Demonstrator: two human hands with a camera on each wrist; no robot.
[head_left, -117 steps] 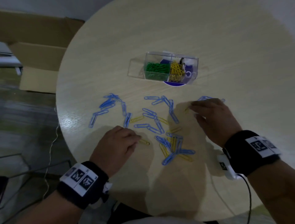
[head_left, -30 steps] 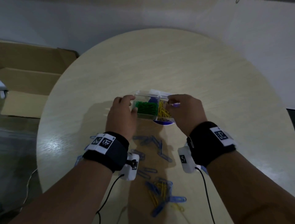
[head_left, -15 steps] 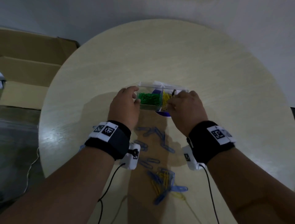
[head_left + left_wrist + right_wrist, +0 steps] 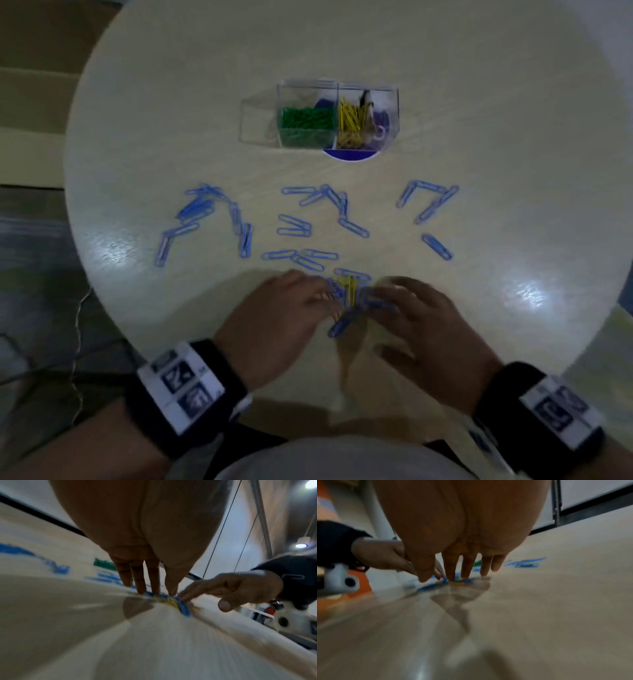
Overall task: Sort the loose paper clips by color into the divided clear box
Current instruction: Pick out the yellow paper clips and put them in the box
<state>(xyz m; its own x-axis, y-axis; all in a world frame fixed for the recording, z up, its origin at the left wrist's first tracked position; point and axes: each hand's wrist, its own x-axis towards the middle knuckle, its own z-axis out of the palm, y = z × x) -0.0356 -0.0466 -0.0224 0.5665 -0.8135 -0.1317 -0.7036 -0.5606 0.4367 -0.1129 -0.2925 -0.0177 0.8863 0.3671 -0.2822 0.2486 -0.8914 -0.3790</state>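
Both hands have left the clear box [image 4: 337, 116] and come back to the near edge of the table [image 4: 513, 137], where they now meet over a small heap of blue and yellow paper clips [image 4: 349, 294]. The left hand [image 4: 281, 322] has straight fingers [image 4: 152, 580], slightly apart, tips touching the heap; the right hand [image 4: 421, 329] likewise, its fingers [image 4: 452, 566] extended onto the clips, gripping nothing. The box stands toward the far middle of the table, green clips [image 4: 306, 121] in one compartment, yellow clips [image 4: 351, 125] in the next. Loose blue clips [image 4: 294, 228] lie scattered between box and hands. Both wrist views are blurred.
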